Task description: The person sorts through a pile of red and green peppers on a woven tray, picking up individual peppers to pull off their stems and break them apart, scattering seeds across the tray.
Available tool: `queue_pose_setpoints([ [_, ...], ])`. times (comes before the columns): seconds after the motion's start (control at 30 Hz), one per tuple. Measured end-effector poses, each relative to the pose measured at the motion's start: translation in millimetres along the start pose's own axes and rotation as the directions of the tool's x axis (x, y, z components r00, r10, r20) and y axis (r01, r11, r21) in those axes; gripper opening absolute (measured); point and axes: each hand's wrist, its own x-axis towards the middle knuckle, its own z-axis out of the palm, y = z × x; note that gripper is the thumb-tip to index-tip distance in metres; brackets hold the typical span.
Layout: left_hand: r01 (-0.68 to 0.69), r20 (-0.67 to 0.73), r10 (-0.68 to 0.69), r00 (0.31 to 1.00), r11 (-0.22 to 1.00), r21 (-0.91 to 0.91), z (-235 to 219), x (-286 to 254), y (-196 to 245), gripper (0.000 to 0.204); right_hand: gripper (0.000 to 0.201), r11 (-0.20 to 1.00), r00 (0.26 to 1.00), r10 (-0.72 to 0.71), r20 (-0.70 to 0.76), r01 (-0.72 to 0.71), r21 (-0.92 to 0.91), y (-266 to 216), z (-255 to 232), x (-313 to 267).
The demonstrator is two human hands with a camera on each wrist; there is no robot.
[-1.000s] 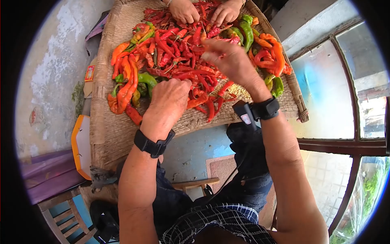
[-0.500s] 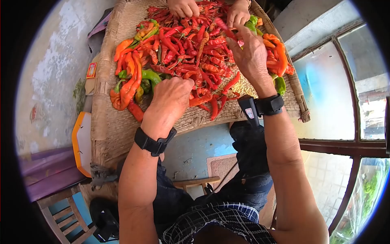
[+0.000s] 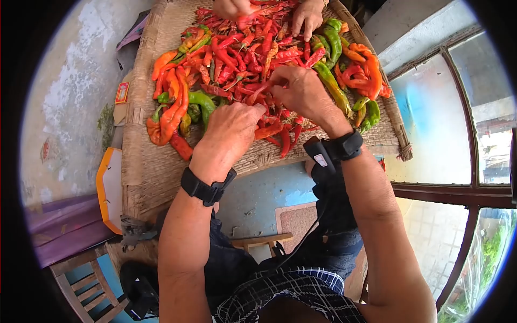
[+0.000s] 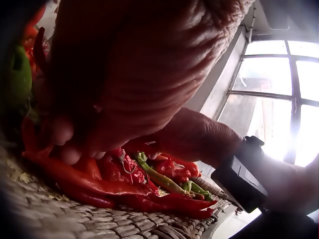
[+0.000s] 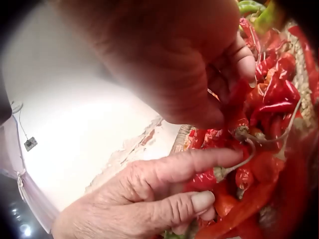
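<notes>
Both my hands are over a heap of red chili peppers (image 3: 237,59) on a woven tray (image 3: 145,161). My left hand (image 3: 229,126) stays low at the near side of the heap, fingers curled. In the right wrist view, a red chili pepper with a curved stem (image 5: 202,180) lies between that hand's index finger and thumb. My right hand (image 3: 304,92), close beside it, pinches another red chili pepper (image 5: 238,102) between thumb and fingers. Larger red chili peppers (image 4: 94,186) lie on the weave under my left hand.
Across the tray another person's hands (image 3: 308,17) work in the heap. Orange-red peppers (image 3: 172,107) and a green pepper (image 3: 202,102) lie left; green peppers (image 3: 334,43) and orange ones (image 3: 369,72) lie right. A wall (image 3: 64,107) borders the left, a window (image 3: 431,118) the right.
My right hand went out to the right side of the heap, then came back beside my left hand, which stayed nearly in place. The other person's hand at upper left has moved up and away.
</notes>
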Motion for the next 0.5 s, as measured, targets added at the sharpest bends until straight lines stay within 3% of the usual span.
queue_pose_setpoints([
  [0.1,0.001,0.02,-0.002,1.0,1.0,0.014,-0.7,-1.2,-3.2,0.022,0.018,0.968,1.0,0.025,-0.011,-0.021,0.248,11.1,-9.4,5.4],
  [0.13,-0.003,0.018,0.003,1.0,1.0,0.019,-0.5,-1.6,-3.7,0.02,0.018,0.968,1.0,0.024,-0.011,-0.02,0.25,13.6,-14.3,7.9],
  [0.2,-0.009,0.016,0.009,1.0,1.0,0.023,-0.4,-1.7,-4.1,0.019,0.023,0.885,0.994,0.108,-0.019,-0.087,0.458,17.3,-22.2,12.4],
  [0.23,-0.001,0.021,0.001,1.0,1.0,0.013,-0.6,-1.6,-4.6,0.017,0.027,0.738,0.97,0.234,-0.062,-0.135,0.662,16.3,-21.2,14.2],
  [0.27,0.008,0.026,-0.008,1.0,1.0,0.002,-0.8,-1.4,-5.0,0.016,0.027,0.737,0.971,0.233,-0.062,-0.135,0.662,17.0,-19.8,16.7],
  [0.33,0.032,-0.018,-0.032,0.999,0.999,0.015,-9.2,1.8,1.8,0.015,0.036,0.664,0.871,0.401,-0.283,-0.064,0.745,22.5,-14.0,20.8],
  [0.37,0.053,-0.061,-0.052,0.997,0.998,0.026,-12.6,3.6,4.4,0.014,0.037,0.785,0.878,0.365,-0.308,-0.113,0.609,26.4,-11.3,19.6],
  [0.4,0.051,-0.058,-0.049,0.997,0.998,0.028,-13.0,5.3,3.7,0.014,0.037,0.783,0.876,0.369,-0.309,-0.114,0.612,24.0,-11.2,16.8],
  [0.43,0.056,-0.138,-0.052,0.989,0.998,0.028,-13.3,6.9,1.8,0.013,0.036,0.943,0.967,0.151,-0.204,-0.079,0.324,21.1,-9.6,12.0],
  [0.47,0.062,-0.216,-0.055,0.975,0.998,0.026,-13.7,8.1,0.3,0.012,0.035,0.999,0.999,-0.032,-0.021,0.032,0.018,18.1,-7.6,8.8],
  [0.5,0.114,-0.219,-0.109,0.97,0.993,0.009,-15.5,9.1,-0.4,0.01,0.028,0.998,0.997,-0.058,0.058,0.057,0.015,15.2,-1.1,7.3],
])
